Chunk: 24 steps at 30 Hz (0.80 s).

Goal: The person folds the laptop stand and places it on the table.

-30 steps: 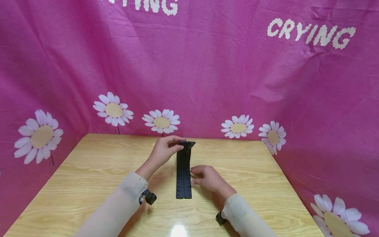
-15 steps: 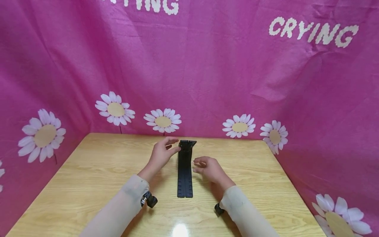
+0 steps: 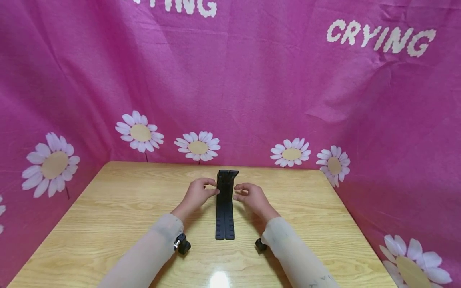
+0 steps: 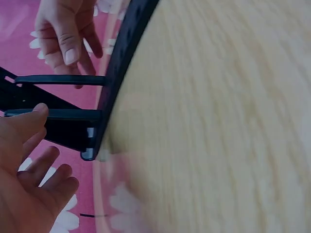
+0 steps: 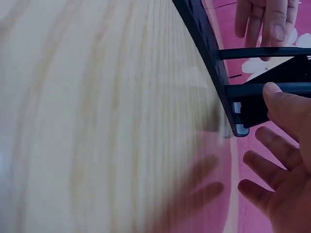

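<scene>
A black folding stand [image 3: 225, 208] stands at the middle of the table, its notched flat base toward me and its raised part at the back. Two slanting struts [image 4: 63, 114] join base and raised part. My left hand [image 3: 197, 195] is at the stand's left side; in the left wrist view its thumb tip lies at the near strut, the other fingers loosely spread. Opposite, my right hand [image 3: 253, 199] is level with it; the right wrist view has its thumb at the near strut [image 5: 291, 88] and the fingers apart below.
The wooden table [image 3: 144, 192] reaches back to a pink cloth [image 3: 252, 100] printed with daisies, which also hangs on both sides. A small black wrist camera [image 3: 183, 244] sits at the left sleeve, another camera [image 3: 261, 245] at the right.
My left hand has left the stand's top edge and come down along its left side. The right hand has moved up from beside the base to the same height. The stand stays in place.
</scene>
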Available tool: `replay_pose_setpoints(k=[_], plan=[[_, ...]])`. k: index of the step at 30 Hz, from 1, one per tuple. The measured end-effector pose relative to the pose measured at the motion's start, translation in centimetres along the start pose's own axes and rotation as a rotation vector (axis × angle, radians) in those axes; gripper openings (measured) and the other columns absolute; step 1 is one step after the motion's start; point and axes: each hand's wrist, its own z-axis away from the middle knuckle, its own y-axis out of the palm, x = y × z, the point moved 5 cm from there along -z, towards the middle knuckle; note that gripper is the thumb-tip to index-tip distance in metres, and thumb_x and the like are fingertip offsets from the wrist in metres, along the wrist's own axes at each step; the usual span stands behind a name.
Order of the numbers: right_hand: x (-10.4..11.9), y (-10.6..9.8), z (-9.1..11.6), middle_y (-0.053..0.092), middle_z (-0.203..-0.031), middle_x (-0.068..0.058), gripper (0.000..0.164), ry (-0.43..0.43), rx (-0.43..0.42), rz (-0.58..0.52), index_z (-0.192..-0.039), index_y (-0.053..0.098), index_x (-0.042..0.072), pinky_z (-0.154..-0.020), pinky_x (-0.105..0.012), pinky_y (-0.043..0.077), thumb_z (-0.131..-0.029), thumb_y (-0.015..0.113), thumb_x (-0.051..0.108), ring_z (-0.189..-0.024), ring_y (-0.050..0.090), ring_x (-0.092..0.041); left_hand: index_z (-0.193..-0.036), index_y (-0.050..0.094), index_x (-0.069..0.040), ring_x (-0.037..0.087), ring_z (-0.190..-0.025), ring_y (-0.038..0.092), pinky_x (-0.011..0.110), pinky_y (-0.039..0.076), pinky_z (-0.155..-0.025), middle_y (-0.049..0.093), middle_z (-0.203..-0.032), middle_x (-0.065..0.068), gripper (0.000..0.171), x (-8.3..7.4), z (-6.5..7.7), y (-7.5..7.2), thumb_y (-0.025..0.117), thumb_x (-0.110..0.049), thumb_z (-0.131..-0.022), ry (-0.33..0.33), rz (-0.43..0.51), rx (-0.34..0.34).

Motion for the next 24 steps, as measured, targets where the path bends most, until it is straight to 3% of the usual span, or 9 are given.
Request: replay_pose_setpoints(k=[5, 10, 20, 24], plan=[[-0.1, 0.4, -0.6, 0.070, -0.125, -0.015, 0.025, -0.006, -0.006, -0.006, -0.113, 0.074, 0.003, -0.104, -0.048, 0.053, -0.089, 0.079, 0.008, -0.123, 0.064, -0.035, -0.095, 0.078, -0.010, 0.025, -0.112, 0.064, 0.047, 0.050, -0.101, 0.075, -0.109, 0.003, 0.011, 0.1, -0.5, 1.1, 0.083, -0.010, -0.085, 0.031, -0.063, 0.073], [-0.2, 0.7, -1.1, 0.072, -0.120, -0.014, 0.023, -0.022, -0.002, 0.009, -0.111, 0.074, 0.002, -0.104, -0.046, 0.053, -0.089, 0.079, 0.007, -0.120, 0.066, -0.032, -0.087, 0.077, -0.009, 0.028, -0.102, 0.067, 0.045, 0.051, -0.097, 0.075, -0.092, 0.000, 0.009, -0.1, -0.7, 1.7, 0.084, -0.006, -0.083, 0.086, -0.129, 0.114], [-0.1, 1.4, -1.7, 0.071, -0.127, -0.011, 0.013, -0.074, 0.046, 0.071, -0.097, 0.078, 0.008, -0.108, -0.048, 0.048, -0.086, 0.081, 0.005, -0.125, 0.062, -0.030, -0.082, 0.078, -0.008, 0.024, -0.100, 0.067, 0.044, 0.052, -0.097, 0.075, -0.093, 0.000, 0.006, 0.1, -1.0, 1.8, 0.082, -0.003, -0.084, 0.103, -0.165, 0.108], [0.0, 1.6, -1.5, 0.072, -0.126, -0.011, 0.009, -0.085, 0.035, 0.092, -0.089, 0.075, 0.008, -0.105, -0.049, 0.050, -0.085, 0.080, 0.002, -0.120, 0.063, -0.028, -0.085, 0.079, -0.008, 0.023, -0.099, 0.066, 0.044, 0.052, -0.097, 0.076, -0.093, 0.000, 0.004, 0.2, -0.9, 2.1, 0.082, -0.005, -0.085, 0.077, -0.169, 0.112]])
